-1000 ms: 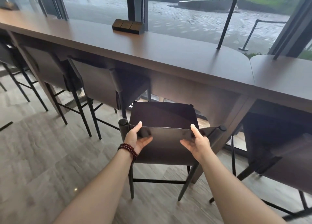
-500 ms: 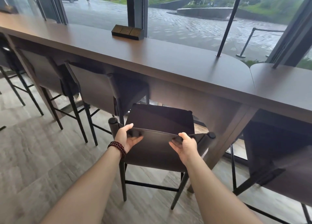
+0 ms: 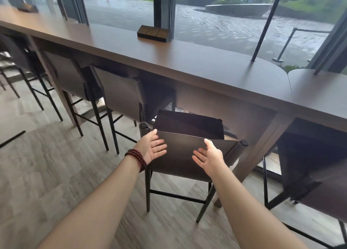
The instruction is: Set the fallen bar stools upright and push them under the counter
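A dark brown bar stool (image 3: 180,151) with black legs stands upright in front of me, its seat partly under the long brown counter (image 3: 187,66). My left hand (image 3: 153,147) is open in front of the left part of the stool's backrest, thumb near its top edge. My right hand (image 3: 209,157) is open before the right part of the backrest, fingers spread. Neither hand grips the stool. A beaded bracelet sits on my left wrist.
Two more stools (image 3: 120,96) stand tucked under the counter to the left, and another stool (image 3: 315,166) stands at the right. A dark wooden block (image 3: 154,33) lies on the counter by the window. A slanted counter leg (image 3: 257,153) rises just right of my stool.
Both hands have let go of the backrest's top edge and opened, drawing slightly back. The stool stands a little farther under the counter than a second ago.
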A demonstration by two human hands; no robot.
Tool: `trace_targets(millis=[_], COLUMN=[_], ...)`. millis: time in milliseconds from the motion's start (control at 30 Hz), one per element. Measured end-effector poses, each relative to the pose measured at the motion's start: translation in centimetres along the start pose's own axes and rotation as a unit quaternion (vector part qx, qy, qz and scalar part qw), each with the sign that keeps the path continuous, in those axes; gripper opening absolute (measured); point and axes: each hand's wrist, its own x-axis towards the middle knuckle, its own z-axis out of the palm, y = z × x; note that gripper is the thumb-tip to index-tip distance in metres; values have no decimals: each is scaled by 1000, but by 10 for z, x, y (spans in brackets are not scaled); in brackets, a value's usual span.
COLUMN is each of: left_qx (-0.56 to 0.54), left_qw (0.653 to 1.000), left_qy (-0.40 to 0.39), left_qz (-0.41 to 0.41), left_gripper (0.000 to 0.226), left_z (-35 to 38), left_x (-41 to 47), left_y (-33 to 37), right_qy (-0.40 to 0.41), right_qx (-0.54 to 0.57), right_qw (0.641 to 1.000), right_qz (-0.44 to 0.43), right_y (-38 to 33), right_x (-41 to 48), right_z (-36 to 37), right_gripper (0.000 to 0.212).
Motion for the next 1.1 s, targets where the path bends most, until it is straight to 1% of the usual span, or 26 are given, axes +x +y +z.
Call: trace_targets(millis=[67,200,333,467,633,833,1000,1100], left_qx=[-11,-54,-83,-94,-97,-121,-140,-155], left_qw=[1000,995,989,982,971,949,926,913], left_qy=[-21,-39,-24,20,78,142,204,229], left_qz=[21,71,118,161,205,252,286,300], left_gripper=[49,38,37,33,29,27,31,28], left_z=[-12,-52,-121,-206,-321,-437,-523,-571], left_x=[-24,-77,-134,-198,-277,-353,-388,-396], left_y=[6,20,33,53,84,105,125,138], right_qy=[-37,-136,-251,-345,-397,-434,-472,-492], right_qx=[-20,-46,-73,-112,-135,-157,-191,-213], right_qw=[999,990,965,932,908,887,859,842], right_qz=[0,0,-10,-15,4,32,53,59], right_y=[10,34,72,123,199,278,334,362], right_x=[-21,-72,-129,-185,-253,-306,-327,-327], right_z=[16,60,117,181,266,353,430,479], right_gripper=[38,33,29,30,25,27,27,28])
